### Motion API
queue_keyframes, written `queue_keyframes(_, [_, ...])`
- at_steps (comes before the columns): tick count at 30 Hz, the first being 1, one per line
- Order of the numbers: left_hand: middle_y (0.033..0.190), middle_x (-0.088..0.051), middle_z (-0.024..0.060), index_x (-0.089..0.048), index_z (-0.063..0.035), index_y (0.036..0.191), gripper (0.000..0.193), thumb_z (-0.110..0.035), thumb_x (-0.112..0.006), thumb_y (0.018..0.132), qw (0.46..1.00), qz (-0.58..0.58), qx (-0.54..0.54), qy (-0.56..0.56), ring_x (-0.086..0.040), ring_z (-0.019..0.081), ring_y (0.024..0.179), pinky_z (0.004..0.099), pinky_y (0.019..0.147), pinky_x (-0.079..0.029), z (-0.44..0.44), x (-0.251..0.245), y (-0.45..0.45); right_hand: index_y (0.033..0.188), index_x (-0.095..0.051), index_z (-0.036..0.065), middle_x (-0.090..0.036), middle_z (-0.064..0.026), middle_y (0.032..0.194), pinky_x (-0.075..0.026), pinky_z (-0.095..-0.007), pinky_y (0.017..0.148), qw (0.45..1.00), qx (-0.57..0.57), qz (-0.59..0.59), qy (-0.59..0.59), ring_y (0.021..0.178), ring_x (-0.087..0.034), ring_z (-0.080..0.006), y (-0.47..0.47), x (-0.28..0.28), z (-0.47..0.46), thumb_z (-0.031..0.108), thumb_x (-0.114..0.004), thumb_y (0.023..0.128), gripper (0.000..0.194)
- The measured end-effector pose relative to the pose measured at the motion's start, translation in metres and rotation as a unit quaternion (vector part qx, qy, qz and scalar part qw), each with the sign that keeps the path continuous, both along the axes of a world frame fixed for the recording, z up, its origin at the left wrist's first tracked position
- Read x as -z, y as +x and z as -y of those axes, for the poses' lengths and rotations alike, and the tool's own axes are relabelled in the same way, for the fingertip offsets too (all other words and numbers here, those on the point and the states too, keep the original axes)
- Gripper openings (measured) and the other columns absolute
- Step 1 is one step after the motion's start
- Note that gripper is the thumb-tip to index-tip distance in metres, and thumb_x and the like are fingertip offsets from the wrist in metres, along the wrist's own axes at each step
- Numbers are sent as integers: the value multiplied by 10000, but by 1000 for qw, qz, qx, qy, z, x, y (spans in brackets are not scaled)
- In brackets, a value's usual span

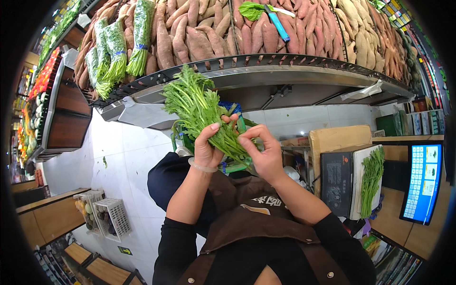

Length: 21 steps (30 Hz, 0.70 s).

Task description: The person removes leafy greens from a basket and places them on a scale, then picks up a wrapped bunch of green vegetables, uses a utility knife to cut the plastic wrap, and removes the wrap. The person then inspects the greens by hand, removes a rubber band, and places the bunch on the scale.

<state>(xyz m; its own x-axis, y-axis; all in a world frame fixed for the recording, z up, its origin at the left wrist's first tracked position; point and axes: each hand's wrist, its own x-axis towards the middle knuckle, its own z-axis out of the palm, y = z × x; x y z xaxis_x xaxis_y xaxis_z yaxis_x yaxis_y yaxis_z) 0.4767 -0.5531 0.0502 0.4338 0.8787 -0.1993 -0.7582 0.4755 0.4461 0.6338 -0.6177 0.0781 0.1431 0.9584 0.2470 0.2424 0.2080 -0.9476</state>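
Note:
A loose bunch of leafy greens [196, 103] rests in my left hand [210, 142], its leaves toward the upper left and its stems toward the lower right. My right hand [262, 151] is at the stem end, thumb and fingertips pinched together there; whether a stem is between them I cannot tell. Behind the greens, a green and blue container [240, 123] is partly hidden. Several bunches of greens in clear wrap, such as one with a blue band [139, 39], lie on the sweet potatoes [199, 39]. A blue-handled knife [277, 25] lies there beside a torn leaf [251, 10].
The display rack's metal edge [249, 74] crosses in front of me. At right, another bunch of greens [371, 181] lies on a white surface by a black box [336, 181], near a lit screen [422, 181]. White plastic crates [119, 217] stand on the floor at left.

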Motion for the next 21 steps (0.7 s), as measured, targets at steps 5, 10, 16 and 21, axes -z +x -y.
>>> queue_keyframes(5, [1225, -678, 140, -599, 2, 1254, 451, -160, -638, 834, 996, 72, -43, 38, -500, 379, 1362, 509, 1231, -282, -4, 1, -10, 1128, -610, 15, -610, -29, 1009, -441, -282, 911, 998, 5, -55, -36, 976, -560, -143, -4, -11, -7, 132, -694, 964, 218])
queue_keyframes(10, [1401, -571, 231, -548, -12, 1318, 544, -183, -636, 809, 995, 44, -11, 84, -414, 360, 1441, 494, 1214, -293, -3, 4, -14, 1070, -663, 65, -619, -51, 1011, -455, -364, 873, 992, -39, 111, 52, 968, -556, -241, -14, -16, -22, 159, -798, 839, 284])
queue_keyframes(16, [1481, -526, 206, -657, -18, 1216, 485, -226, -656, 779, 994, 59, 14, 91, -370, 351, 1471, 486, 1253, -214, -3, 0, -19, 1058, -629, 16, -653, -24, 1062, -463, -276, 927, 970, -35, -229, -75, 1006, -579, -108, -20, -12, -15, 84, -665, 990, 103])
queue_keyframes(21, [1124, -653, 82, -610, -27, 989, 294, -209, -688, 772, 995, 81, -7, 61, -545, 278, 1270, 472, 1271, -217, -5, -14, -19, 1080, -603, 20, -668, -46, 1088, -473, -264, 926, 972, -65, -212, -76, 963, -612, -106, -17, -8, -13, 102, -657, 1003, 125])
